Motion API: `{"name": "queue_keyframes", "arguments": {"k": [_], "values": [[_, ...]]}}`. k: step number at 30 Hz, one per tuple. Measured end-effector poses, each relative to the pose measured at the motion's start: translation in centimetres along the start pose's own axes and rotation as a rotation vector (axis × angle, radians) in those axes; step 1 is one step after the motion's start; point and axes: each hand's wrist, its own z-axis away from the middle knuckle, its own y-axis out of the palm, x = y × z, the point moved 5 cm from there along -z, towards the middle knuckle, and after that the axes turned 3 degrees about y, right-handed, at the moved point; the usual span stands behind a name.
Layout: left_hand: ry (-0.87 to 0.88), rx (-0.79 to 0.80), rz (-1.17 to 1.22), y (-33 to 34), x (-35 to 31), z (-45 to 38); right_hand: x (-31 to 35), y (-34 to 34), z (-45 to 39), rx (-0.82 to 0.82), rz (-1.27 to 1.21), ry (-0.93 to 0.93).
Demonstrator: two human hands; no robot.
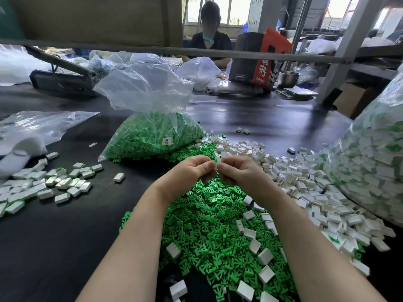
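Over the green pile (207,225), near the middle of the table (65,247), the left hand (192,171) and right hand (242,174) curl their fingers and pinch one small white piece (219,159) together. I think it is best to hold it straight and push gently.

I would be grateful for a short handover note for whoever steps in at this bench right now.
The left hand and right hand both pinch one small part between their fingertips, mostly hidden.
Loose green clips lie below them, white shells to the right.
A pile of white-and-green pieces lies on the left, seemingly finished.
Left to do: probably keep joining; big heaps of both remain.
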Motion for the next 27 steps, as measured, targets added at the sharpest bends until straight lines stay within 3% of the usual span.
{"name": "queue_keyframes", "arguments": {"k": [9, 18, 27], "values": [[-0.016, -0.002, -0.142, 0.0, -0.1, 0.0, -0.8, 0.0, -0.2, 0.028, 0.033, 0.047], [-0.028, 0.044, -0.088, 0.2, 0.2, 0.0, -0.7, 0.3, 0.2, 0.12, -0.018, 0.046], [-0.03, 0.048, -0.102, 0.5, 0.4, 0.1, -1.1, 0.4, 0.2, 0.103, 0.05, 0.039]]}}
